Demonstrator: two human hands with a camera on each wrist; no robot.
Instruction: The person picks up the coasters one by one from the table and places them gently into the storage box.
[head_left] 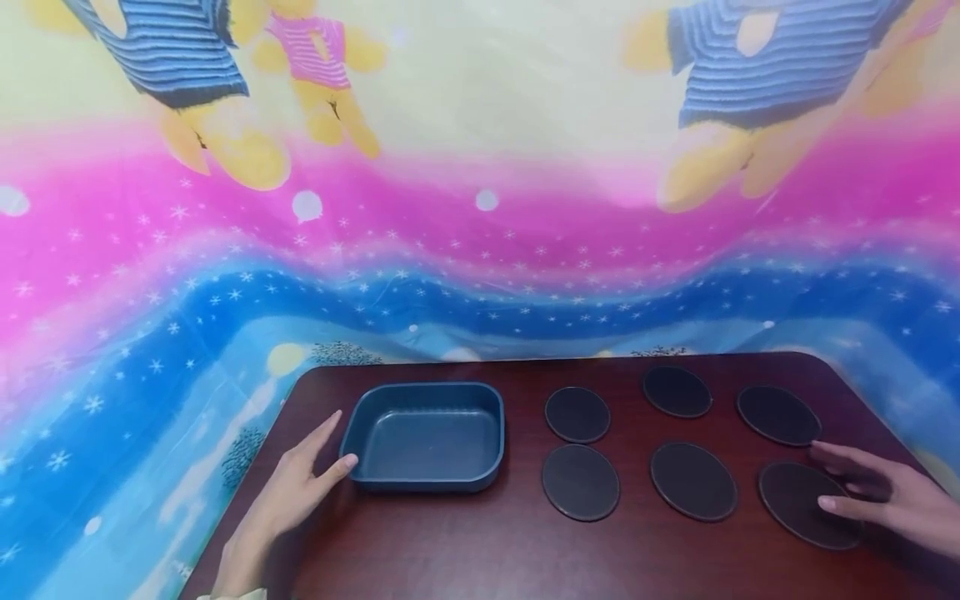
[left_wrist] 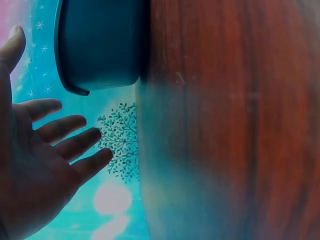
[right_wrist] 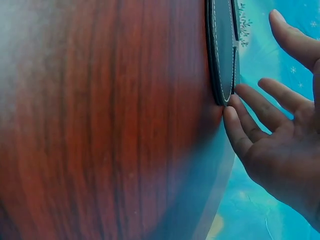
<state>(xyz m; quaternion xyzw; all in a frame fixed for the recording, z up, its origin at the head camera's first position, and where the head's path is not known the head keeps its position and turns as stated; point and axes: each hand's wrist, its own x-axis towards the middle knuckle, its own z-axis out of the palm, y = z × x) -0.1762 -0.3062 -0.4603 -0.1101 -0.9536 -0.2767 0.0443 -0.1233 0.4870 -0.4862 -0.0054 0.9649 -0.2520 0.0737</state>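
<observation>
A dark blue-green rectangular tray [head_left: 431, 450] with rounded corners stands on the left half of the table, nothing inside it. Beside its left wall my left hand [head_left: 288, 487] is spread, the thumb close to the near left corner; whether it touches cannot be told. The left wrist view shows that palm bare and the fingers apart. On the right, round black coasters lie flat. Over the right edge of the front right coaster [head_left: 795, 500] hovers my right hand [head_left: 888, 496], fingers loosely extended and holding nothing. The right wrist view shows the coaster's stitched rim [right_wrist: 220, 60] near the fingertips.
Several more coasters, among them a near left one [head_left: 581, 483] and a far middle one [head_left: 677, 392], lie in two rows. The dark red-brown wooden table [head_left: 465, 550] has rounded far corners. A colourful printed cloth [head_left: 480, 242] hangs behind and around it.
</observation>
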